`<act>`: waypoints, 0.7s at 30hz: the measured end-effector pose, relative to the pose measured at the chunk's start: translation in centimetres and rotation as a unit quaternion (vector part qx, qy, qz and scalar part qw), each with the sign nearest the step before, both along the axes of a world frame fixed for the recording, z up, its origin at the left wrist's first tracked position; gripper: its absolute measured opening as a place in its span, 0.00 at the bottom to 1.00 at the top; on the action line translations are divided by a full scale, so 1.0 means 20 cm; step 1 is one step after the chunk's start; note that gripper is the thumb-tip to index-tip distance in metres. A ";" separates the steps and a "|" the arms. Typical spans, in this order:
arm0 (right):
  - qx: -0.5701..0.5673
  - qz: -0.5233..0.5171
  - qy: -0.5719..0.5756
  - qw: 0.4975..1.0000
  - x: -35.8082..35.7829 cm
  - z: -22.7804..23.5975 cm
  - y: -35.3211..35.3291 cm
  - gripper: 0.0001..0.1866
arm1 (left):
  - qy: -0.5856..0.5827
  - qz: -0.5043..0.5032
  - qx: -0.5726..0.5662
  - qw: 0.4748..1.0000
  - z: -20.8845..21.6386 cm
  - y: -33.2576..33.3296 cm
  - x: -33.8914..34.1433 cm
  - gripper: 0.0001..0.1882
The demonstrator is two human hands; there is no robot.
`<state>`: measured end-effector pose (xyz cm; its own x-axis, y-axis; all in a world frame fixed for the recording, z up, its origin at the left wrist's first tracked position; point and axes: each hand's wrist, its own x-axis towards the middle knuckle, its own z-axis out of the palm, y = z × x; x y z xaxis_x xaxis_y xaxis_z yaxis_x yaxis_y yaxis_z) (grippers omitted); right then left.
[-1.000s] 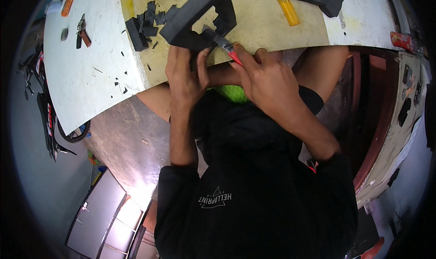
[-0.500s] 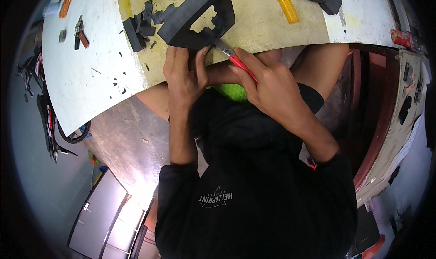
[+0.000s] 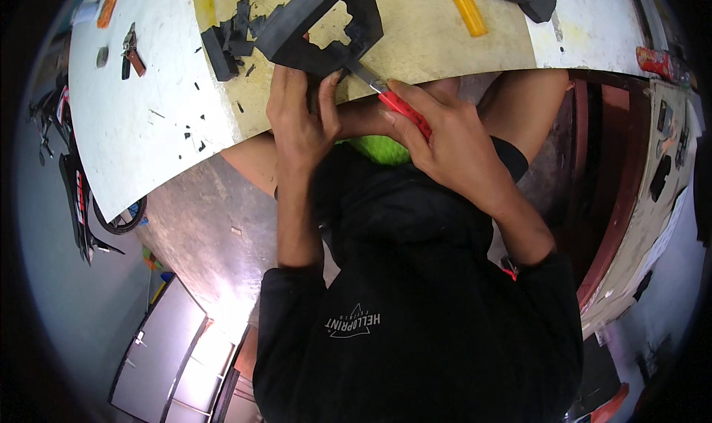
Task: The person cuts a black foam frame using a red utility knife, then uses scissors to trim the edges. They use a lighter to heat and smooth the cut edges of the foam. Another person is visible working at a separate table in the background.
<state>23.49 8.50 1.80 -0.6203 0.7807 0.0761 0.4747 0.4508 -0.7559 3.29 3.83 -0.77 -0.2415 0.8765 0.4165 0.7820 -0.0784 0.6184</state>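
A black foam block (image 3: 293, 37) with a ragged opening through it stands tilted on the table at the front edge. My left hand (image 3: 302, 123) grips its near lower side, thumb toward the right, some fingers hidden behind the block. In my right hand (image 3: 456, 137) is a cutter knife (image 3: 400, 110) with a red handle and a metal blade. The blade's tip meets the block's near right corner, close to my left thumb. Torn foam scraps (image 3: 241, 37) and a small foam piece (image 3: 219, 58) lie just left of the block.
A yellow lighter (image 3: 470, 14) lies on the cream mat (image 3: 426, 41), near another black foam piece (image 3: 545, 0). On the white table (image 3: 111, 126) are a brown-handled folding tool (image 3: 132, 56), an orange object (image 3: 109, 9) and black crumbs. A red packet (image 3: 656, 63) sits at the right edge.
My right hand and the knife have drawn back slightly to the right, baring more of the blade. The foam block has shifted slightly in my left hand.
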 end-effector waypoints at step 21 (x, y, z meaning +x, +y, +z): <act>-0.288 -0.178 0.273 0.901 0.14 0.18 0.01 0.14 | -0.578 -0.050 -0.049 0.813 0.16 -0.09 0.10 0.27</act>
